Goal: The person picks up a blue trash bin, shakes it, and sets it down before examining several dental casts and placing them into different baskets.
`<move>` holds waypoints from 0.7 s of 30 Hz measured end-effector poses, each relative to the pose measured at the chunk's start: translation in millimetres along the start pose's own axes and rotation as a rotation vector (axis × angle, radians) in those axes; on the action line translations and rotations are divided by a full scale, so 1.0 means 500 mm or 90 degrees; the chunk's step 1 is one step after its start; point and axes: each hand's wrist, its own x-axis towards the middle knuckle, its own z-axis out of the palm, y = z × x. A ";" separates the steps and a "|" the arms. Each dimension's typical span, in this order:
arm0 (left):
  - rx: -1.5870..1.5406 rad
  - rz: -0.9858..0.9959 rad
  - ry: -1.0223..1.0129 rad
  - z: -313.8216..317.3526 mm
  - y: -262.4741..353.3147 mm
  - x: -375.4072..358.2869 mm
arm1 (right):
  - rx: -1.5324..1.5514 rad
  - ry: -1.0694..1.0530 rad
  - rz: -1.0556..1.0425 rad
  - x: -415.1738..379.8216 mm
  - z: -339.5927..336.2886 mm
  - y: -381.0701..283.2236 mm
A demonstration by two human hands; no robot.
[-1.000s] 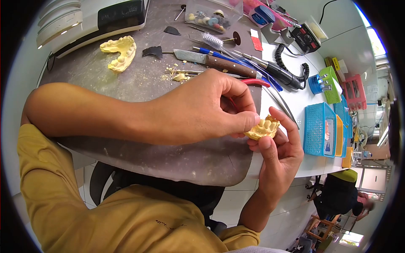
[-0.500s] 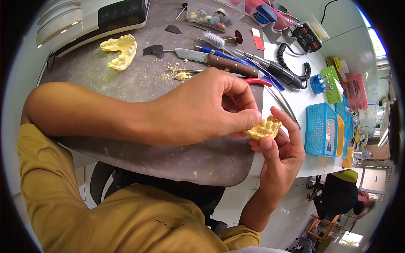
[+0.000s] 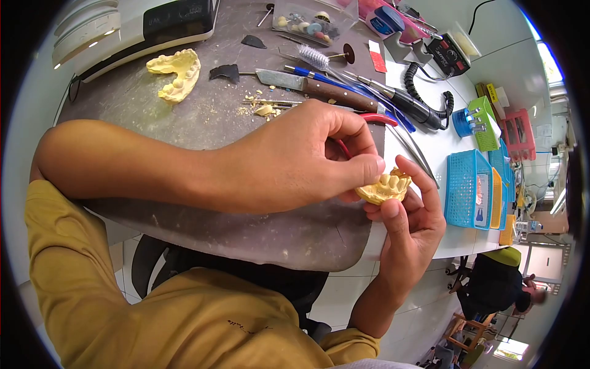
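Two bare hands meet at one yellow dental cast [image 3: 382, 189], held raised over the right edge of the desk [image 3: 276, 237], above its near right corner. The right hand [image 3: 409, 230] is clamped on the cast, thumb in front and index finger curled over the far side; the left hand [image 3: 301, 160] has thumb and fingers drawn together at the cast's left end, though whether they pinch the cast or something small cannot be told. Faint marks on the cast's front are illegible, as are the script on the mustard shirt [image 3: 184, 313], the lettering on the black panel [image 3: 181, 17] of the machine at the desk's far left corner, and that on the control box [image 3: 445, 55] beyond the right edge. A second cast [image 3: 178, 80] lies beside the machine; a wooden-handled knife [image 3: 344, 95] and red-handled pliers [image 3: 378, 118] lie toward the right edge. Compared with one second earlier, the grip is nearly the same, the left thumb tip sits slightly higher against the cast, and the second cast, knife and pliers show no evident displacement on the desk.
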 end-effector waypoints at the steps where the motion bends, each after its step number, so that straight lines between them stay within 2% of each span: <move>1: -0.013 0.002 0.012 0.000 0.000 0.001 | 0.000 0.000 0.002 0.000 0.000 0.000; 7: 0.014 0.005 -0.001 0.000 0.004 -0.002 | -0.047 0.028 -0.016 0.002 0.007 0.004; 10: 0.011 0.003 0.000 0.000 0.002 -0.003 | 0.001 0.002 0.018 0.000 0.002 -0.005; 21: 0.025 -0.005 -0.026 -0.002 0.004 -0.001 | -0.002 0.007 0.016 0.000 0.003 -0.003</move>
